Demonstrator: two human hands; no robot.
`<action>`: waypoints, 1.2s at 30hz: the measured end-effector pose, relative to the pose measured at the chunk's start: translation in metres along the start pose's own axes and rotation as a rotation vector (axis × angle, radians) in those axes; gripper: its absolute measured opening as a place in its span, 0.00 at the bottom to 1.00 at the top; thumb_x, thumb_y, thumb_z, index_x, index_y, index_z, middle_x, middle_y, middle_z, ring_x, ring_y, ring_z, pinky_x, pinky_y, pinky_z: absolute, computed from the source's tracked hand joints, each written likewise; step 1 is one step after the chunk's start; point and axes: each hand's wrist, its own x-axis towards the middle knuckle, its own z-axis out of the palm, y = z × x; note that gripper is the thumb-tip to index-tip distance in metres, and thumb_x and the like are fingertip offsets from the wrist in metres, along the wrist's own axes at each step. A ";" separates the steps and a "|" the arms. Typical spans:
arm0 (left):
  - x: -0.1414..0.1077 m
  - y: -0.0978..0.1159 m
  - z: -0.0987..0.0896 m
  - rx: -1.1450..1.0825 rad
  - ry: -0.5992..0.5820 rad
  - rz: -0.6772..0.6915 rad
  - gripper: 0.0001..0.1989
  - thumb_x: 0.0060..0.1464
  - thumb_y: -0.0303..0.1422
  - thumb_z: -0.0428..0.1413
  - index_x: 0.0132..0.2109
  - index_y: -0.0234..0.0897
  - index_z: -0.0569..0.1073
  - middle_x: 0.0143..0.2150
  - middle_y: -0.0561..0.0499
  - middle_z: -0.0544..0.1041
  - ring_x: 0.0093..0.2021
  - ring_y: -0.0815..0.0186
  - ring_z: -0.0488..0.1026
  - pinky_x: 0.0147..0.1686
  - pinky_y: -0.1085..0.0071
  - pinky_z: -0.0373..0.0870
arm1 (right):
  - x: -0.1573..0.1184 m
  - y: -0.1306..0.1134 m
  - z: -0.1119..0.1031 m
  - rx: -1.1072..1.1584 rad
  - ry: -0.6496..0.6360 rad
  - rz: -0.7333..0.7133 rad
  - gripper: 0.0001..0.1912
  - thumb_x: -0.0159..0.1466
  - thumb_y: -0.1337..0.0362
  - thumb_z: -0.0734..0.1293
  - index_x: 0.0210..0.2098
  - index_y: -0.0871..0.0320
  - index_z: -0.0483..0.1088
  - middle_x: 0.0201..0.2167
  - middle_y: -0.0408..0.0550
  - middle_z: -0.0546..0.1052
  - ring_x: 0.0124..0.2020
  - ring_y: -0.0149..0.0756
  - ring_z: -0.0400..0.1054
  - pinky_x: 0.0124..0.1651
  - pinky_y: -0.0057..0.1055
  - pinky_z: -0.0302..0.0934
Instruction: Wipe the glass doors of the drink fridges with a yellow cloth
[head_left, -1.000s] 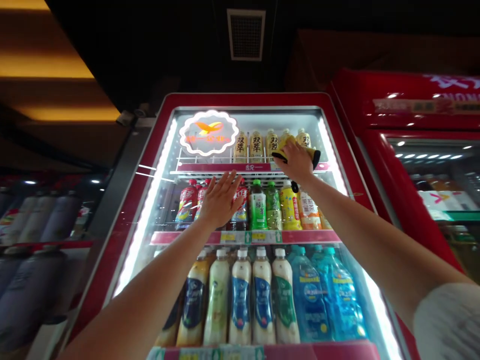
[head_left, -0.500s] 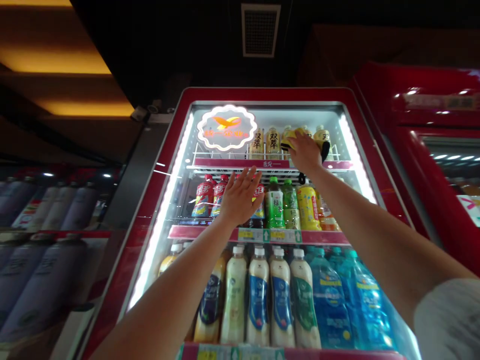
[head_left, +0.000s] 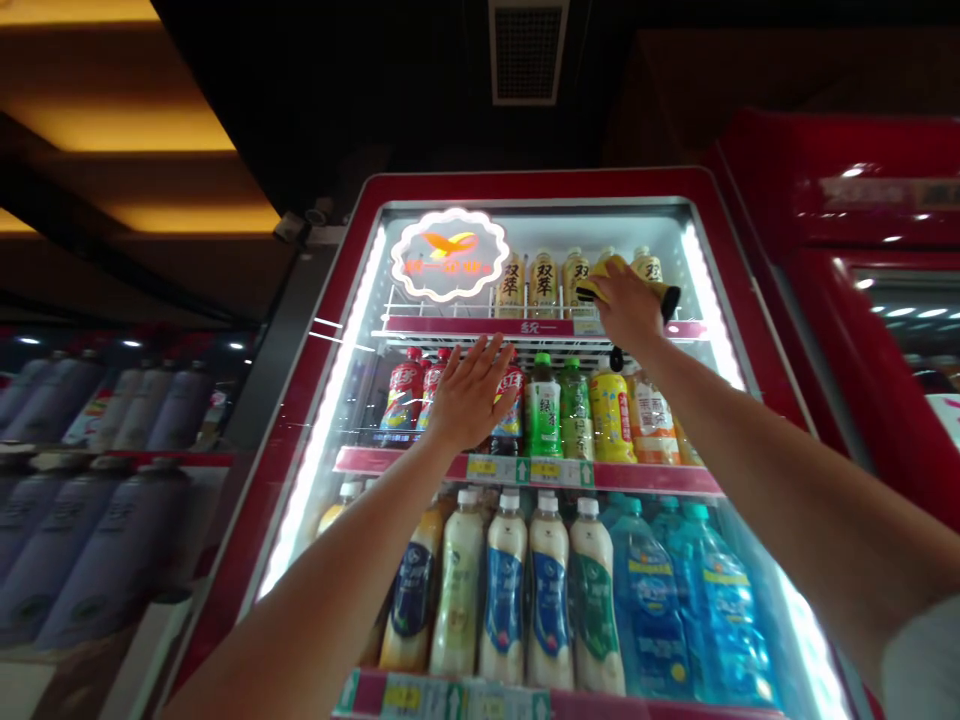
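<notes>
A lit drinks fridge with a red-framed glass door (head_left: 532, 185) stands in front of me. My left hand (head_left: 466, 400) lies flat against the glass with its fingers spread, over the middle shelf's bottles. Higher up and to the right, my right hand (head_left: 628, 308) presses a yellow cloth (head_left: 664, 293) with black edging to the door. The cloth covers part of the top row of pale yellow bottles (head_left: 544, 283). A small black loop (head_left: 616, 359) hangs below that hand. Left of the cloth, a glowing scalloped sign (head_left: 450, 255) shows an orange bird.
Behind the glass are a green tea bottle (head_left: 544, 412), white-capped bottles (head_left: 505, 590) and large blue bottles (head_left: 651, 610). Another red fridge (head_left: 825, 210) stands to the right. Shelves with pale purple bottles (head_left: 112, 560) are on the left. A vent (head_left: 529, 50) is in the ceiling.
My right hand and the cloth have slid a little to the right across the glass. My left hand stays flat on the door, slightly further left in view.
</notes>
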 end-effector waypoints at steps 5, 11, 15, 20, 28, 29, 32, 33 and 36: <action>0.002 0.000 -0.002 -0.020 -0.023 -0.010 0.31 0.71 0.45 0.41 0.75 0.41 0.54 0.77 0.46 0.56 0.77 0.56 0.51 0.74 0.48 0.47 | -0.019 -0.058 0.012 0.059 -0.041 -0.195 0.25 0.72 0.52 0.60 0.62 0.58 0.72 0.70 0.52 0.66 0.72 0.58 0.55 0.70 0.56 0.57; 0.001 0.001 0.000 -0.049 -0.015 -0.014 0.31 0.70 0.44 0.42 0.75 0.41 0.53 0.77 0.46 0.54 0.77 0.54 0.50 0.74 0.46 0.46 | -0.044 -0.001 -0.008 0.118 -0.086 -0.247 0.21 0.73 0.57 0.59 0.61 0.48 0.74 0.68 0.40 0.69 0.72 0.49 0.57 0.71 0.55 0.57; -0.001 0.002 0.001 -0.044 0.002 -0.021 0.30 0.70 0.44 0.42 0.74 0.39 0.56 0.76 0.45 0.58 0.77 0.55 0.51 0.75 0.47 0.45 | -0.022 0.007 -0.005 0.067 -0.011 0.045 0.22 0.72 0.63 0.60 0.62 0.52 0.73 0.70 0.45 0.66 0.72 0.52 0.57 0.73 0.54 0.55; -0.003 -0.001 -0.001 -0.067 0.006 -0.001 0.31 0.70 0.44 0.43 0.74 0.36 0.56 0.76 0.44 0.58 0.77 0.55 0.51 0.75 0.48 0.47 | 0.010 -0.064 0.023 0.026 0.015 0.164 0.24 0.71 0.68 0.59 0.63 0.62 0.71 0.72 0.57 0.62 0.73 0.60 0.54 0.71 0.56 0.56; -0.021 -0.027 -0.014 -0.128 -0.047 0.097 0.30 0.70 0.42 0.43 0.73 0.35 0.57 0.76 0.42 0.59 0.76 0.55 0.52 0.74 0.49 0.49 | -0.035 -0.077 0.012 0.097 -0.110 -0.256 0.25 0.71 0.66 0.58 0.64 0.48 0.71 0.70 0.41 0.66 0.71 0.48 0.58 0.72 0.52 0.57; -0.027 -0.035 -0.017 -0.131 -0.053 0.094 0.30 0.70 0.42 0.43 0.73 0.35 0.57 0.76 0.42 0.59 0.76 0.54 0.52 0.74 0.49 0.49 | -0.041 -0.068 0.007 0.084 -0.103 -0.227 0.24 0.70 0.65 0.58 0.62 0.46 0.72 0.69 0.41 0.68 0.69 0.50 0.62 0.70 0.54 0.59; -0.048 -0.065 -0.028 -0.133 -0.063 0.089 0.31 0.70 0.42 0.44 0.74 0.36 0.56 0.76 0.42 0.58 0.76 0.54 0.52 0.74 0.47 0.50 | -0.041 -0.052 0.002 0.042 0.010 -0.006 0.22 0.69 0.63 0.61 0.60 0.48 0.74 0.65 0.46 0.72 0.63 0.54 0.67 0.67 0.57 0.61; -0.055 -0.075 -0.032 -0.128 -0.064 0.091 0.31 0.69 0.42 0.44 0.74 0.37 0.55 0.76 0.43 0.58 0.76 0.54 0.52 0.74 0.47 0.50 | -0.037 -0.056 0.006 0.040 0.045 0.068 0.22 0.69 0.63 0.61 0.60 0.49 0.74 0.65 0.47 0.72 0.63 0.55 0.67 0.67 0.56 0.61; -0.075 -0.103 -0.041 -0.098 -0.072 0.100 0.30 0.70 0.41 0.44 0.74 0.40 0.55 0.76 0.45 0.58 0.77 0.55 0.51 0.74 0.47 0.50 | -0.015 -0.098 0.029 0.058 0.092 0.207 0.23 0.69 0.65 0.59 0.60 0.51 0.73 0.65 0.50 0.72 0.67 0.53 0.63 0.69 0.57 0.59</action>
